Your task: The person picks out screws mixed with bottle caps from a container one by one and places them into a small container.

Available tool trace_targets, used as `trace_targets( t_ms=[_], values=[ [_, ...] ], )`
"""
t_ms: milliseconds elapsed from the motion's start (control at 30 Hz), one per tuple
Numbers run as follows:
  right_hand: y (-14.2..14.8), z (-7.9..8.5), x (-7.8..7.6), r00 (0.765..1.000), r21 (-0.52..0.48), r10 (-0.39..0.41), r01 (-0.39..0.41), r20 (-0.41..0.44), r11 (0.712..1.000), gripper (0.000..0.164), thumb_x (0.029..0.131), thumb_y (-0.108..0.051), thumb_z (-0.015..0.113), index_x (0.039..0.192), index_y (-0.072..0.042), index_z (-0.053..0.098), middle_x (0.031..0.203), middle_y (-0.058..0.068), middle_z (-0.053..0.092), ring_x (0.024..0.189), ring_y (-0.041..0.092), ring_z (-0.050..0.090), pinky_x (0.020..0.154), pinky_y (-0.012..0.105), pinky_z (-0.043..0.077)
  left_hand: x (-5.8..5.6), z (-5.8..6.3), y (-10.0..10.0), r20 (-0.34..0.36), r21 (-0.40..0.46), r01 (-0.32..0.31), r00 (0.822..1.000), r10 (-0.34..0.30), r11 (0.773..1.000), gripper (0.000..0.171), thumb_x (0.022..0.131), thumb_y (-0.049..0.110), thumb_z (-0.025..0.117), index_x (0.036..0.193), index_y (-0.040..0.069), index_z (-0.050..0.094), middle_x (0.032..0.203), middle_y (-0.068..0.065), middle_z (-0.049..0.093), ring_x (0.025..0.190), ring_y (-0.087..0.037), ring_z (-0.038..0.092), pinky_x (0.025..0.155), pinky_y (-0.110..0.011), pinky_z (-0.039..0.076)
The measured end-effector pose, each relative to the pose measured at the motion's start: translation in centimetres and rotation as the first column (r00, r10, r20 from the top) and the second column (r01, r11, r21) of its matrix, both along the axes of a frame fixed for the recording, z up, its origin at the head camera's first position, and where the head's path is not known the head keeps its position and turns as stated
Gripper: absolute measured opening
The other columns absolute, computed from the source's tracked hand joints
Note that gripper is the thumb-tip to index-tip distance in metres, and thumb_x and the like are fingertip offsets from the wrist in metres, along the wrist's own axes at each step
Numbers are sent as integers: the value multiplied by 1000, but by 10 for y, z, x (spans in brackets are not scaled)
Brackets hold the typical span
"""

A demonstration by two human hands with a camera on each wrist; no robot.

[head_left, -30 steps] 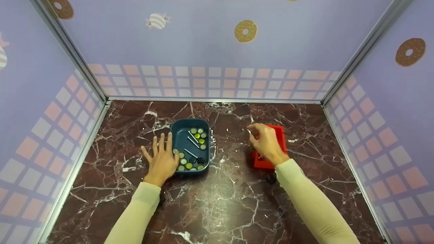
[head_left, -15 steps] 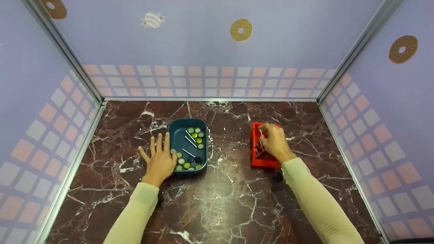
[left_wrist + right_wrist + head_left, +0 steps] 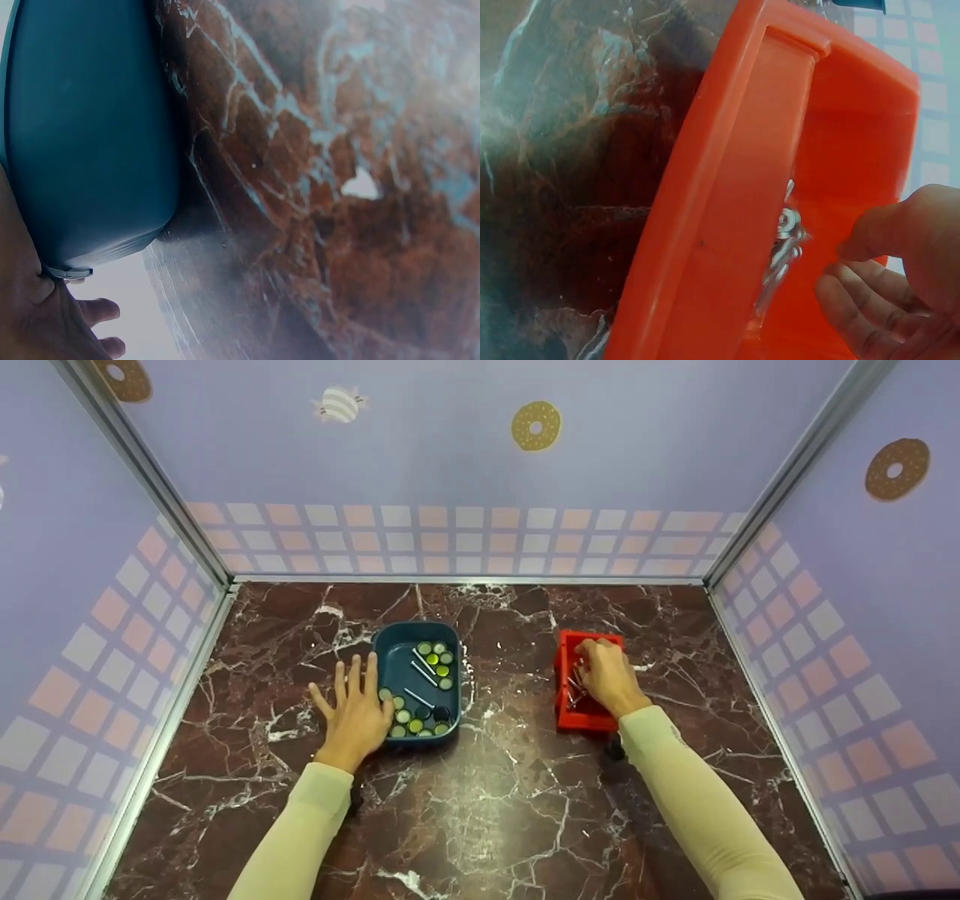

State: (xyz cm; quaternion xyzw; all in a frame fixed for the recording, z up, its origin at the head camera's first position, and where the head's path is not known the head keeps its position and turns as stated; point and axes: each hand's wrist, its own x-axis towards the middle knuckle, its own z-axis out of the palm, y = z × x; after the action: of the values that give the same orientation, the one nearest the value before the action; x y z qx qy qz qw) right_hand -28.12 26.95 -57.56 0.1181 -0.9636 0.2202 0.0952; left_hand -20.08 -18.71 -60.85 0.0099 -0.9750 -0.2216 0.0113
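Observation:
My left hand (image 3: 354,724) rests at the left side of a teal tray (image 3: 394,656), fingers straight and spread, with the thumb at the rim. In the left wrist view, the tray's outer wall (image 3: 90,135) fills the left side. Silver screws (image 3: 424,674) and several small round discs (image 3: 416,725) in yellow-green, pale and black lie inside the tray. My right hand (image 3: 609,676) is over a red bin (image 3: 589,721). From the right wrist, its thumb and fingertips stand apart with nothing seen between them. Silver screws (image 3: 778,255) lie on the bin's floor, partly hidden by its wall.
A dark marbled tabletop (image 3: 487,780) carries both containers, with a gap between them. Purple patterned panels stand at the back (image 3: 450,450), left (image 3: 60,547) and right (image 3: 847,585), joined by metal corner posts.
My right hand has moved over and down into the red bin with a screw; the pinch has loosened and the screw is let go. My left hand stays at the tray.

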Motion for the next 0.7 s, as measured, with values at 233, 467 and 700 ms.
trace_targets(
  t_ms=[233,467,700],
  values=[
    [-3,8,2,998,-69,-41,38,-42,997,30,92,7,73,121,4,82,114,27,80,104,52,80,91,65,67,1,2,0,-6,-3,0,1000,0,1000,79,120,32,51,189,13,16,196,-24,14,183,-53,5,134,-91,-13],
    [-15,21,7,992,-104,-52,40,-112,994,28,96,4,74,123,1,82,117,25,80,100,48,81,87,62,69,0,2,1,-10,5,3,1000,-3,1000,79,121,31,51,189,13,16,196,-24,13,183,-53,4,134,-91,-14],
    [-35,30,11,989,-134,-21,2,-146,991,29,99,2,74,125,-3,84,118,22,77,93,40,79,78,56,69,0,3,0,4,-7,4,1000,-4,1000,80,121,33,50,189,14,13,196,-24,13,183,-53,4,134,-91,-14]
  ],
)
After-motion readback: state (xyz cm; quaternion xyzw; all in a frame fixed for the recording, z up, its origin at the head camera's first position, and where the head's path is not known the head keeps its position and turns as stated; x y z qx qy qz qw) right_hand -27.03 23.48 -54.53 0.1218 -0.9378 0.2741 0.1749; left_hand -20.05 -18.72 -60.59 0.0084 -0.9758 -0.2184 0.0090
